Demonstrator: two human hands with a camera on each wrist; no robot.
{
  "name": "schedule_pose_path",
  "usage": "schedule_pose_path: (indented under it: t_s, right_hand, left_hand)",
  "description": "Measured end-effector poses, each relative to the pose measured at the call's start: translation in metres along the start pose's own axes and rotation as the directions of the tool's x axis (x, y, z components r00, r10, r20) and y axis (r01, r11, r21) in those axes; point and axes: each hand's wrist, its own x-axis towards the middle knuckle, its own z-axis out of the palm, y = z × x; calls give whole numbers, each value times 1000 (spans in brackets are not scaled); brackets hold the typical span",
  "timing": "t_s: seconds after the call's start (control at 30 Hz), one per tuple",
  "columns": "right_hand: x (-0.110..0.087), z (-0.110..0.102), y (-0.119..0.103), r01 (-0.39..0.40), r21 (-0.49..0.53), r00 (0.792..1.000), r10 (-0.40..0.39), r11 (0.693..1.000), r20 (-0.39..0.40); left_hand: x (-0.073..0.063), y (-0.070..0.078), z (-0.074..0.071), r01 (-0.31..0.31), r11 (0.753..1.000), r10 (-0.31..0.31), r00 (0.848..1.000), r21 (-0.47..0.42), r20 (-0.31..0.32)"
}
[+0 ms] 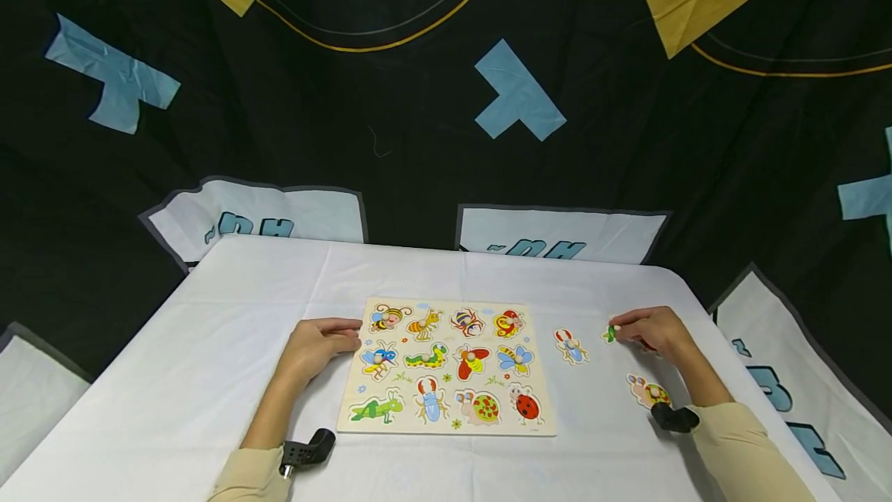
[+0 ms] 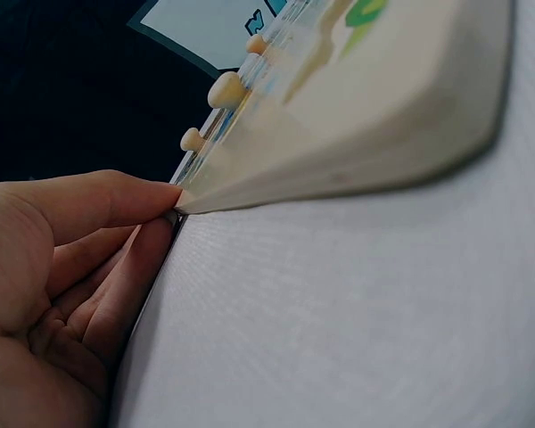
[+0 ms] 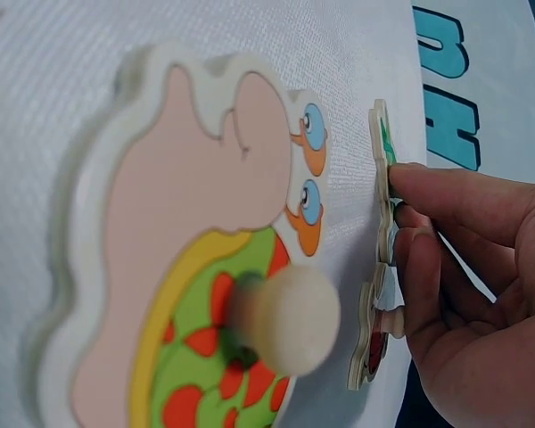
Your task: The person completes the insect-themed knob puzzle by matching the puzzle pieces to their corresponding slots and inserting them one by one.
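A wooden peg puzzle board (image 1: 446, 435) printed with colourful insects lies flat on the white table. My left hand (image 1: 315, 347) rests at its upper left edge, thumb and fingertips touching the side; the left wrist view shows this contact at the board's corner. To the right of the board, my right hand (image 1: 655, 329) pinches a small green puzzle piece (image 1: 610, 334), largely hidden by the fingers. Under that hand is a red piece with a knob (image 3: 375, 343). Nearer the right wrist lies a snail piece (image 1: 646, 390), its round knob (image 3: 296, 319) upward.
A blue beetle piece (image 1: 571, 347) lies between the board and my right hand. Several knobbed insects sit in the upper rows of the board. A black wrist camera (image 1: 674, 417) hangs over the snail piece's edge in the head view. Dark cloth (image 1: 418, 138) hangs behind the table.
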Motion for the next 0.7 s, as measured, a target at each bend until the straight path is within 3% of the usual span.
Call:
schedule_pose_path:
  t_s: [0.7]
  right_hand:
    - [7,0,-3,-28,-51,999,29,998,15]
  left_hand:
    - [0,0,0,4,1000,-4,1000,2,-3]
